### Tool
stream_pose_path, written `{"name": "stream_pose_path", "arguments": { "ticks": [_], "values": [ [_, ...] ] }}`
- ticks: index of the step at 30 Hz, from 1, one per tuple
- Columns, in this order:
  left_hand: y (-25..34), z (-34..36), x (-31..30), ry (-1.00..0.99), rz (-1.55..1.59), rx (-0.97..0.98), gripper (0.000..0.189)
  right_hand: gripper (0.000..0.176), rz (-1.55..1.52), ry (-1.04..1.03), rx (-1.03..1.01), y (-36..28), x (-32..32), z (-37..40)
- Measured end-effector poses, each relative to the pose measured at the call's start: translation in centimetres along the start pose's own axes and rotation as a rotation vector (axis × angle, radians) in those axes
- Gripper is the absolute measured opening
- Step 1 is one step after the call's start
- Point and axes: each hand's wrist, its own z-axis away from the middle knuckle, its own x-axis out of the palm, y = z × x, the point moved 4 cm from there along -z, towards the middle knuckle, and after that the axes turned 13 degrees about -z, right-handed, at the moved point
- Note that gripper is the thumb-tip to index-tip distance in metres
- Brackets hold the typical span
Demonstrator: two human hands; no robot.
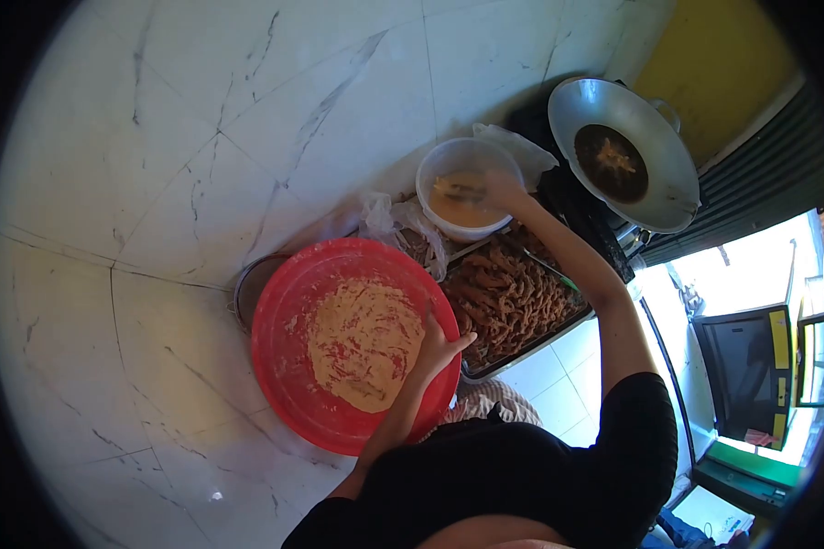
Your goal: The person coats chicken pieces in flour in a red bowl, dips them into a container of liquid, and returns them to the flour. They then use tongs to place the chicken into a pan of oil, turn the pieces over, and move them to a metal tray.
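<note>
Many breaded brown strips filled the rectangular metal tray; only a few fried in the far steel wok (most uncooked). The left hand rested, grip released, in the near round red plastic basin. The right hand was in the white plastic batter tub, grip impossible to tell.

Red basin: glossy plastic, coated with rough, grainy batter. Tub: translucent matt plastic. Wok: dull grey metal. Tray: metal. Bag: crinkled clear plastic. Floor: polished veined marble tile.

Black short-sleeved top
</note>
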Motion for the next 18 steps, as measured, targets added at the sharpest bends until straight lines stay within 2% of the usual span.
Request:
{"name": "stream_pose_path", "arguments": {
  "ticks": [2,8,14,18],
  "values": [
    [0.9,0.2,-0.1,-0.027,0.03,-0.059,0.105,0.046,-0.069,0.152,-0.099,-1.6,-2.9,3.2],
    [-2.9,-0.6,1.0,-0.062,0.056,0.006,0.108,0.05,-0.35,0.234,-0.053,-3.4,-7.9,9.6],
    [-2.1,-0.6,0.8,-0.062,0.139,0.001,0.108,0.052,-0.326,0.277,-0.079,-3.6,-8.8,11.1],
    [-2.1,-0.7,0.7,-0.017,0.086,0.041,0.109,0.048,-0.189,0.276,-0.107,-2.2,-6.9,7.5]
  ]
}}
